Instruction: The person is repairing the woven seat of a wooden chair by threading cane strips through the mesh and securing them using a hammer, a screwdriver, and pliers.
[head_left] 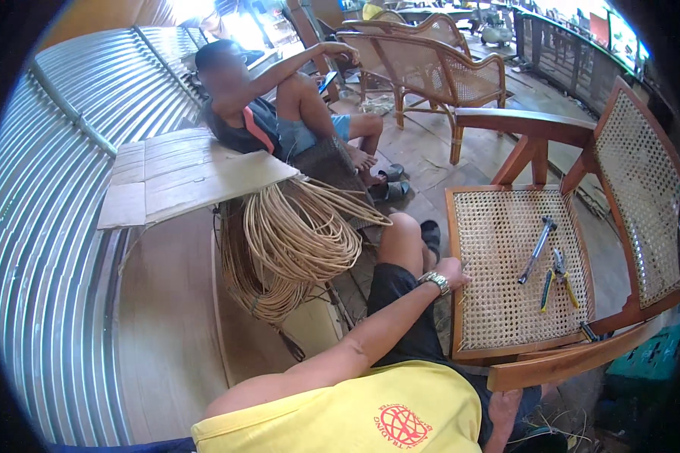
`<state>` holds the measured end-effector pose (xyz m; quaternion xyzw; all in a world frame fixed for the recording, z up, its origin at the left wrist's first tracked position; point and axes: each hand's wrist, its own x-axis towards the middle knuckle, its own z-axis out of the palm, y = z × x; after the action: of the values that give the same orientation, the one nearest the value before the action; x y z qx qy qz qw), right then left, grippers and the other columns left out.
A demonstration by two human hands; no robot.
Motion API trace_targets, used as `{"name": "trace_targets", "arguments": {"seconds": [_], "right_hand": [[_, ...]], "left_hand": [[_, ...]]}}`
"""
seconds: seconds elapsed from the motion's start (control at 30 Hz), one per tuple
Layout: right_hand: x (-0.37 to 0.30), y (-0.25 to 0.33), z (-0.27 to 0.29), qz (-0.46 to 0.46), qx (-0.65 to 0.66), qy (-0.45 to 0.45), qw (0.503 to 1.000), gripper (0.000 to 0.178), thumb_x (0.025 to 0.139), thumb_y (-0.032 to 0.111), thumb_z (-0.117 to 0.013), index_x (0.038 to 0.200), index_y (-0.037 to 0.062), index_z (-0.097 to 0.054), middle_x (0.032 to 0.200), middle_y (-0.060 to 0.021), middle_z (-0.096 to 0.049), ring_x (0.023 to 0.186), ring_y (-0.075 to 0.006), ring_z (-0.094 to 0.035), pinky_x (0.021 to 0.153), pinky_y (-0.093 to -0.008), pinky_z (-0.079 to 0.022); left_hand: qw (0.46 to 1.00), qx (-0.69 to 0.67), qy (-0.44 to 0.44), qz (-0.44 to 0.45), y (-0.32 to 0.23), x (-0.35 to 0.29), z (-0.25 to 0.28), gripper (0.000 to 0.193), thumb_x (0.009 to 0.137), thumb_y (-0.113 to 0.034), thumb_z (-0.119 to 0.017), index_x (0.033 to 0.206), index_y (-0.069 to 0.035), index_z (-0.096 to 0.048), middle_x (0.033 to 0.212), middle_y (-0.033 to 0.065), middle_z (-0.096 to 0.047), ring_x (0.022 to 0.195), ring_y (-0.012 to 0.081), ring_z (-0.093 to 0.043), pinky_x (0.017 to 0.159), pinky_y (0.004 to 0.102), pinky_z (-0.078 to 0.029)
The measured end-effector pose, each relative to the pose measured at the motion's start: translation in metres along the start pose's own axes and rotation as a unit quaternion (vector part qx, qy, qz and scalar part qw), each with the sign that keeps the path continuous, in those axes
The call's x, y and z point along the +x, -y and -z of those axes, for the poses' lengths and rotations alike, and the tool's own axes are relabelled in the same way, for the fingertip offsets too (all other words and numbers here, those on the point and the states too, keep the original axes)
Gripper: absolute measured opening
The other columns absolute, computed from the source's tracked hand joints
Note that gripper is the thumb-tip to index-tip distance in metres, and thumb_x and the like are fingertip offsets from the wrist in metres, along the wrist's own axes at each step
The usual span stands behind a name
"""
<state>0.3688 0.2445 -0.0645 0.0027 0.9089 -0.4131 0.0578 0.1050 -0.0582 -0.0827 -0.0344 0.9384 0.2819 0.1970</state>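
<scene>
Head view: the left hand [452, 272] is at the left rail of a wooden chair [619, 219], its fingers bent in toward the edge of the woven seat [499, 234]. Whether they grasp something or only rest there, I cannot tell. A metal watch [435, 282] circles that wrist. What looks like the right forearm [502, 423] shows just below the near armrest [574, 362]; the right hand is hidden, so the state of its fingers cannot be told.

The chair takes up the right of the scene, its backrest to the right and its far armrest [525, 124] across from the near one. On the right half of the seat lie a hammer [537, 249] and, just nearer and to its right, pliers [558, 273] with yellow and dark handles.

Left of the chair, well apart from it, hangs a thick coil of cane [302, 241], with a cardboard sheet [181, 170] over its far side. A plywood panel [166, 317] and a corrugated wall [45, 264] stand farther left. Beyond the coil a co-worker [264, 128] sits with one arm stretched over a raised knee. Rattan seats [423, 68] stand at the far side, and a teal crate [650, 353] sits near right.
</scene>
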Motion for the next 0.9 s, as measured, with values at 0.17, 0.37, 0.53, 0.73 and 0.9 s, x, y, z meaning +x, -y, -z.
{"name": "trace_targets", "arguments": {"seconds": [0.17,0.37,0.53,0.73,0.9], "right_hand": [[-0.001,0.010,0.002,0.021,-0.042,-0.027,0.999,0.042,0.095,0.027,-0.059,0.125,-0.0018,-0.056,0.130,-0.0279,-0.055,0.123,-0.0477,-0.048,0.108,-0.0515,-0.036],[0.024,0.024,-0.012,0.049,0.069,-0.023,0.996,0.018,0.094,0.015,-0.059,0.106,0.0011,-0.057,0.108,-0.0190,-0.058,0.103,-0.0400,-0.055,0.093,-0.0452,-0.044],[0.054,0.034,-0.036,0.157,-0.102,-0.100,0.977,0.006,0.093,0.002,-0.056,0.099,0.0020,-0.056,0.097,-0.0119,-0.055,0.088,-0.0287,-0.056,0.078,-0.0380,-0.046],[0.085,0.064,-0.041,0.099,0.034,-0.127,0.986,0.010,0.097,0.010,-0.056,0.099,0.0001,-0.059,0.090,-0.0156,-0.056,0.086,-0.0335,-0.056,0.079,-0.0422,-0.047],[0.095,0.052,-0.041,0.049,0.131,-0.082,0.987,0.006,0.097,0.000,-0.055,0.102,0.0015,-0.058,0.092,-0.0034,-0.054,0.083,-0.0115,-0.052,0.076,-0.0270,-0.046]], "left_hand": [[0.999,-0.037,0.010,-0.018,0.010,0.004,-0.003,0.056,0.081,-0.051,-0.079,0.086,0.004,-0.074,0.097,0.0241,-0.073,0.094,0.0377,-0.072,0.083,0.0458,-0.057],[0.984,-0.161,-0.073,0.011,0.020,-0.011,-0.025,0.062,0.080,-0.049,-0.080,0.104,0.007,-0.066,0.104,0.0292,-0.070,0.100,0.0427,-0.069,0.086,0.0478,-0.055],[0.940,-0.317,-0.129,-0.013,0.024,-0.029,-0.056,0.062,0.084,-0.038,-0.078,0.120,0.005,-0.053,0.114,0.0310,-0.066,0.109,0.0419,-0.066,0.092,0.0485,-0.052],[0.916,-0.372,-0.084,-0.124,0.018,-0.077,-0.043,0.063,0.085,-0.031,-0.077,0.130,0.004,-0.052,0.117,0.0273,-0.065,0.111,0.0389,-0.065,0.094,0.0444,-0.051],[0.922,-0.274,-0.155,-0.227,-0.027,-0.139,-0.020,0.056,0.092,-0.028,-0.074,0.129,0.007,-0.054,0.120,0.0265,-0.063,0.109,0.0355,-0.064,0.093,0.0377,-0.052]]}}
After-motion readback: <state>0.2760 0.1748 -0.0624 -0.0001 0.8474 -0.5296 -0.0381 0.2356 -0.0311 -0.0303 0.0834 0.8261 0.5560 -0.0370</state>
